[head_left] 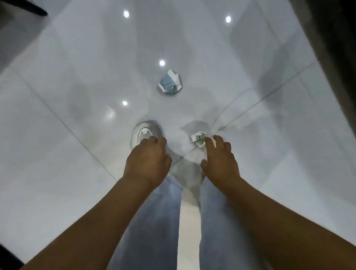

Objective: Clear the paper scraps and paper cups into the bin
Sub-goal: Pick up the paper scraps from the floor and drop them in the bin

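Paper scraps lie on the glossy white tiled floor (68, 142), and the person bends over them with both arms stretched down past their jeans (150, 231). The nearer crumpled scrap (198, 139), white with a greenish print, sits just right of the frame's centre, and the right hand (219, 161) reaches for it with fingers spread and loosely extended, fingertips touching or just short of its edge; nothing is gripped yet. The spread looks meant to close round the wad from above. The left hand (148, 160) hangs lower centre-left with fingers curled under, over the toe of a grey shoe (145, 133); whether it holds anything I cannot tell, since the fingers hide the palm. A second, larger blue-and-white scrap (170, 83) rests further up the frame, well apart from both hands, probably the next pickup. No bin or paper cup shows anywhere here. Ceiling lights reflect as bright dots on the tiles.
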